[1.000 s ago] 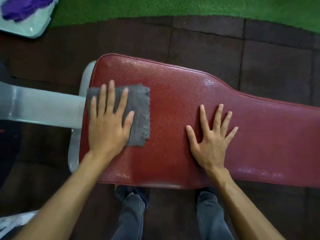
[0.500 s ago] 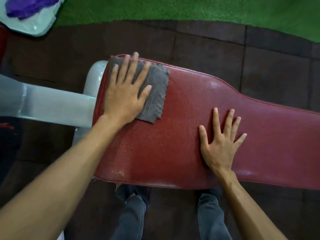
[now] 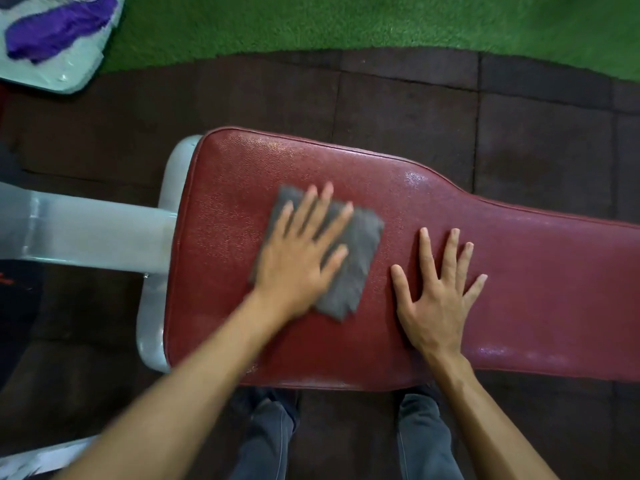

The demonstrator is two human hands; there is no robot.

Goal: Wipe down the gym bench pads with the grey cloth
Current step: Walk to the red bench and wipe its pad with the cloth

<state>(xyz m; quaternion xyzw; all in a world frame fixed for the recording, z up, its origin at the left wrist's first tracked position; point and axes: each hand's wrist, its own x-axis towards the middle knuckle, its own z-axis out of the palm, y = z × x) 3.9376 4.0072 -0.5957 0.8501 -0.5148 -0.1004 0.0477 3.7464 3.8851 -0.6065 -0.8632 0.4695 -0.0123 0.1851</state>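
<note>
A red gym bench pad (image 3: 519, 289) runs from the centre left to the right edge, wide at the left and narrower at the right. The grey cloth (image 3: 360, 258) lies flat on the wide part. My left hand (image 3: 301, 258) presses down on the cloth with fingers spread, blurred by motion. My right hand (image 3: 436, 292) rests flat on the bare pad just right of the cloth, fingers apart, holding nothing. The pad shines wet near its far edge and at the near right.
The bench's pale grey metal frame (image 3: 90, 233) sticks out to the left of the pad. A light tray (image 3: 69, 74) with a purple cloth (image 3: 55, 29) lies at the top left. Dark rubber floor tiles surround the bench, green turf (image 3: 346, 22) beyond. My legs stand below the pad.
My left hand has slid the grey cloth from the pad's far left corner toward the middle, nearer my right hand. My right hand has stayed flat on the pad.
</note>
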